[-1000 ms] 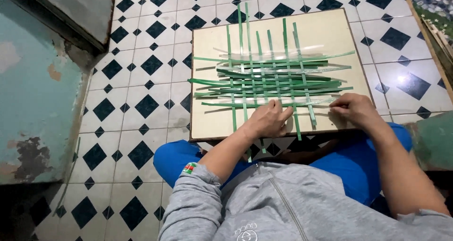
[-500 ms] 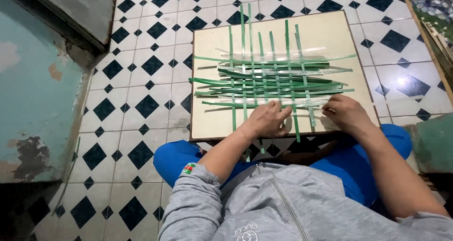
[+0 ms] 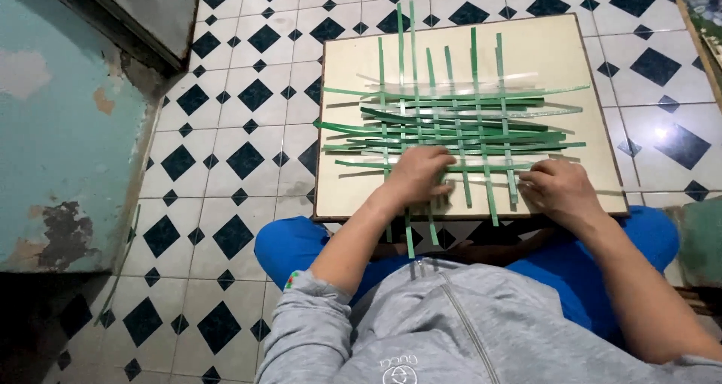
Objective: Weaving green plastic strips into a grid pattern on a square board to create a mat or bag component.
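I look down on a floor of white tiles with black diamonds (image 3: pixel 248 139), with a worn teal wall (image 3: pixel 60 128) along the left. A pale rectangular board (image 3: pixel 556 53) lies flat on the floor, its near edge against my legs in blue trousers (image 3: pixel 297 245).

On the board sits a loose weave of green strips (image 3: pixel 451 124): long strips run across the middle of the board from left to right, and narrower ones cross them from far edge to near edge, some ends hanging past the near edge. The weave fills the centre of the board and leaves bare margins at the far corners.

My left hand (image 3: pixel 417 175) rests palm down on the near part of the weave, left of centre, fingers pressing on the strips where they cross. My right hand (image 3: pixel 560 188) lies near the near right corner, fingers curled at the ends of the lowest strips; I cannot tell whether it pinches one or only touches. The hands are apart, with a few upright strips between them.

The grey sleeves (image 3: pixel 316 316) are pushed up at my elbows.
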